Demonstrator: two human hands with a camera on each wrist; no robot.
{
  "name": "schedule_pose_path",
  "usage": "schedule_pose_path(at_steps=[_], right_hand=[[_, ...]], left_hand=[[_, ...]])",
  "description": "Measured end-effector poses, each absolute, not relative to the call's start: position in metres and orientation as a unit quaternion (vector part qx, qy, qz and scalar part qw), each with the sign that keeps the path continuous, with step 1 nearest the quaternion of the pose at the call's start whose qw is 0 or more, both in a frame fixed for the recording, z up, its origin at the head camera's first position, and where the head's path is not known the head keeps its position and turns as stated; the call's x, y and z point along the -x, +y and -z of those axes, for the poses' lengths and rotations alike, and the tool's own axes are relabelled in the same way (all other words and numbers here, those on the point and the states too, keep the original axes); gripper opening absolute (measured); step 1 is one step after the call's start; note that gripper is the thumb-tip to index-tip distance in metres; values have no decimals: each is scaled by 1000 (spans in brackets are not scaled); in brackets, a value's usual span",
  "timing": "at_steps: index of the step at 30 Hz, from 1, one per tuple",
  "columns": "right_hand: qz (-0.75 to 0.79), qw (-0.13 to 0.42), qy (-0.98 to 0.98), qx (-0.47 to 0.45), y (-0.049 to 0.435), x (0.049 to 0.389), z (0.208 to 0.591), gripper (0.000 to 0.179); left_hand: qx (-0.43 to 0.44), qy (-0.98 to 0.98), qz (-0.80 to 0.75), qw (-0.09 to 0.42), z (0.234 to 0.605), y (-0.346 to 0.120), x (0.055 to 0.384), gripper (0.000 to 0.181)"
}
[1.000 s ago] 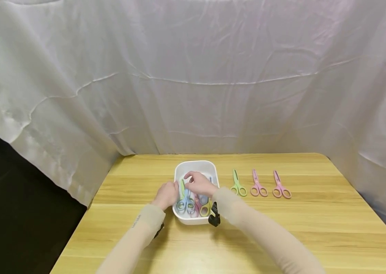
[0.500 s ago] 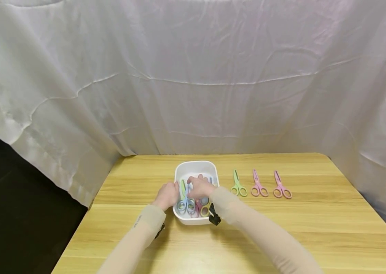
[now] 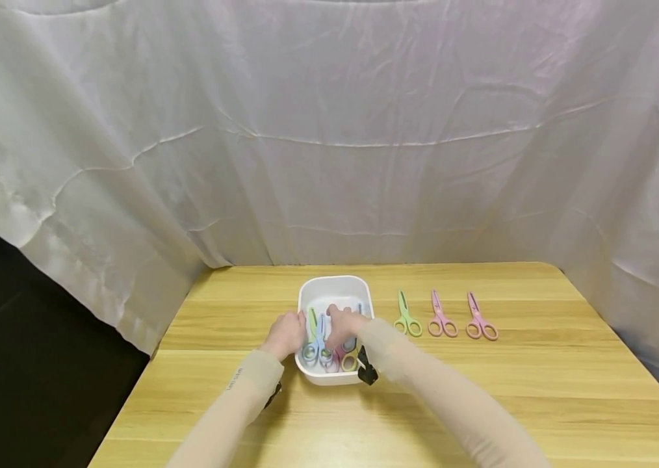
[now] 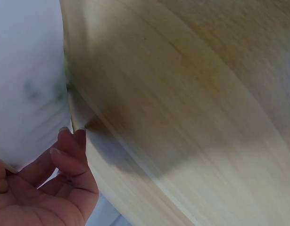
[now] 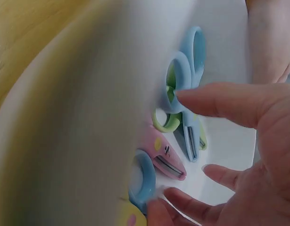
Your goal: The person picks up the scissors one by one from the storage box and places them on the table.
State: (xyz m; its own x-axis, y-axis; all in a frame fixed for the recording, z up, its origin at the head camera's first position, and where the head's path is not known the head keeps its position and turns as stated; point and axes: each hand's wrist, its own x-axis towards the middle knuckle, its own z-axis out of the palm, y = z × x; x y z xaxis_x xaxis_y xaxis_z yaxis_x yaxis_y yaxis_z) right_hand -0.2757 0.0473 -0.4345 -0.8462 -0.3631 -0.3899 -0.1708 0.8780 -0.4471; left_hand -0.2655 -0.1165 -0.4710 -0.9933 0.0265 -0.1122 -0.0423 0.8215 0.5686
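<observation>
A white plastic bin (image 3: 335, 284) stands on the table with several children's scissors lying in it. My left hand (image 3: 286, 333) grips the bin's left wall, its fingers bent against the outside in the left wrist view. Inside the bin, my right hand (image 5: 258, 155) has its fingers and thumb spread apart with nothing held between them. The thumb is close to the handle of the blue scissors (image 5: 192, 132); I cannot tell if they touch. Pink scissors (image 5: 166, 157) lie nearer the fingertips, beside a blue handle loop (image 5: 144, 179) and a yellow part (image 5: 130, 214).
To the right of the bin, green scissors (image 3: 408, 323) and two pairs of pink scissors, the middle pair (image 3: 440, 321) and the right pair (image 3: 479, 323), lie in a row, blades pointing away. A grey curtain (image 3: 364, 195) hangs behind the wooden table (image 3: 481, 383).
My right hand has dipped inside the bin, its fingers now pointing more downward and nearer the scissors. The left hand has stayed on the bin's wall.
</observation>
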Motion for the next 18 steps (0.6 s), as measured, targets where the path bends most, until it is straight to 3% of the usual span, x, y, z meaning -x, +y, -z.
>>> schedule_pose_path(at_steps=[18], right_hand=[[259, 332, 896, 142, 52, 284, 420, 72]], left_hand=[[-2, 950, -305, 59, 471, -118, 265, 50]])
